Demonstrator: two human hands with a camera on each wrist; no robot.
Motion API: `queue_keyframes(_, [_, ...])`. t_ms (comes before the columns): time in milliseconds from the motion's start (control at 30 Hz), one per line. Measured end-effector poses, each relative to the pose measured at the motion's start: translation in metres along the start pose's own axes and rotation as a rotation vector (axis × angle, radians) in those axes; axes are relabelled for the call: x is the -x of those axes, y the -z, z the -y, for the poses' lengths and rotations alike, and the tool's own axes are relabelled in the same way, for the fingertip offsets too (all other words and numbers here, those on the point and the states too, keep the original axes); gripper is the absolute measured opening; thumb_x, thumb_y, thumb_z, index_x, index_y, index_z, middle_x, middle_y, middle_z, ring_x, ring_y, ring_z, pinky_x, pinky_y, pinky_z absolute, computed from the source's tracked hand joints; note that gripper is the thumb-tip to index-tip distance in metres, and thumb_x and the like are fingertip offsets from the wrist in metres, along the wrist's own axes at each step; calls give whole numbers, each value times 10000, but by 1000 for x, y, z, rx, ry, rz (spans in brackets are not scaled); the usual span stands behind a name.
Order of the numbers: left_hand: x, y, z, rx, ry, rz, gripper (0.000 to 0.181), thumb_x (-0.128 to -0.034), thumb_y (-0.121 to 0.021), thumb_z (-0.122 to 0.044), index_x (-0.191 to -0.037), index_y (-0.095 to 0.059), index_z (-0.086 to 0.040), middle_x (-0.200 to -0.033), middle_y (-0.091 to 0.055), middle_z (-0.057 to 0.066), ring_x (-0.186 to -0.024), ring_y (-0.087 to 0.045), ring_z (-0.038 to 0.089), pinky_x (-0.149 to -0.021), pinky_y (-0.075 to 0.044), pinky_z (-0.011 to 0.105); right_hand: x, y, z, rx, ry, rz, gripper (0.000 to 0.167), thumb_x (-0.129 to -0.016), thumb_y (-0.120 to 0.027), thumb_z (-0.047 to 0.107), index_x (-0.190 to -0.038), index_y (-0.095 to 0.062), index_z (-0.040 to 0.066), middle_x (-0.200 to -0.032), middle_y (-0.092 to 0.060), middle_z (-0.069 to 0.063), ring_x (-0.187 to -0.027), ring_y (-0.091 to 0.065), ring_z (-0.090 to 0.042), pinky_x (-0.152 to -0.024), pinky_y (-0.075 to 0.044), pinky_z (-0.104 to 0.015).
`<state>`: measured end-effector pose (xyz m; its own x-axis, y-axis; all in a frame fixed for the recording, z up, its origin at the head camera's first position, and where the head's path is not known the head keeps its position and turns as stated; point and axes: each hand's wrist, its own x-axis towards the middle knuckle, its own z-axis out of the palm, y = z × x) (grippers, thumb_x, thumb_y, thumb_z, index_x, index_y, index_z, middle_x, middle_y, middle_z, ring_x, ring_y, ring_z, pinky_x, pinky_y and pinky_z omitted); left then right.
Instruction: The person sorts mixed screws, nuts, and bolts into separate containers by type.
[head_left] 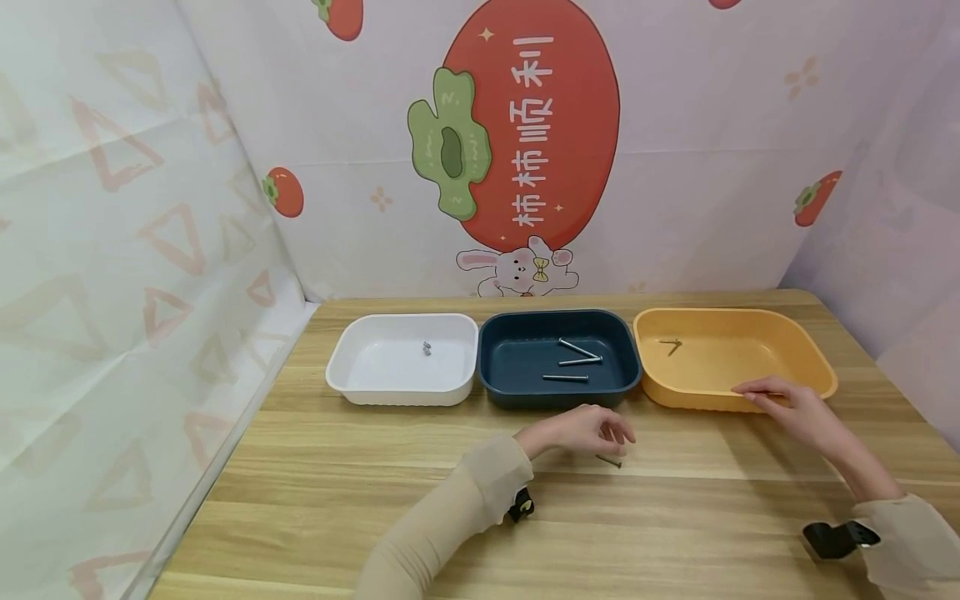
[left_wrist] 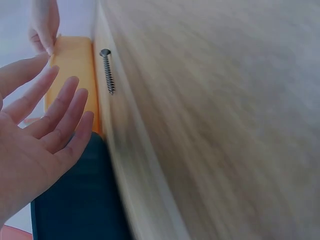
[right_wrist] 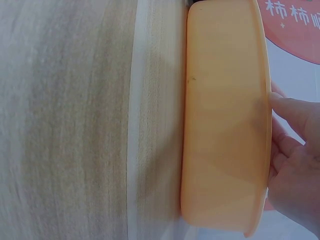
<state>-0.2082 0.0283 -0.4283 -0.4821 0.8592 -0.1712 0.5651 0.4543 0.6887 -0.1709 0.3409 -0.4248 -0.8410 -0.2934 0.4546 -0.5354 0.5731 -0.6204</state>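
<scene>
My left hand (head_left: 581, 429) hovers over the table in front of the dark blue tray (head_left: 510, 387), palm empty and fingers loosely bent. Just beyond its fingertips a small screw (left_wrist: 108, 72) lies on the wood; the head view shows that screw (head_left: 611, 461) partly below the hand. My right hand (head_left: 798, 412) is at the front rim of the yellow tray (head_left: 697, 400), thumb by the rim and the other fingers partly hidden behind it. Whether those fingertips pinch anything cannot be seen. Small brass-coloured screws (head_left: 673, 343) lie inside the yellow tray.
A white tray (head_left: 360, 387) holding small metal pieces (head_left: 427, 348) stands left of the blue one. Long silver screws or bolts (head_left: 566, 378) lie in the blue tray. Behind the row of trays hangs a printed cloth (head_left: 360, 250). The wooden table (head_left: 315, 500) extends in front.
</scene>
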Motion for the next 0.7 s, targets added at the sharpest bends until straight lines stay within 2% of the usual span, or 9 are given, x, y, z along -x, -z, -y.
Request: queue_keyframes(700, [7, -5, 9, -75, -2, 38, 201, -813, -622, -56, -1014, -614, -64, -867, -612, -22, -731, -508, -9, -661, -395, 80, 0, 1, 3, 12, -8, 9, 129, -832, -535, -70, -924, -624, -49, -907, -557, 249, -876, -451, 174, -702, -343, -12])
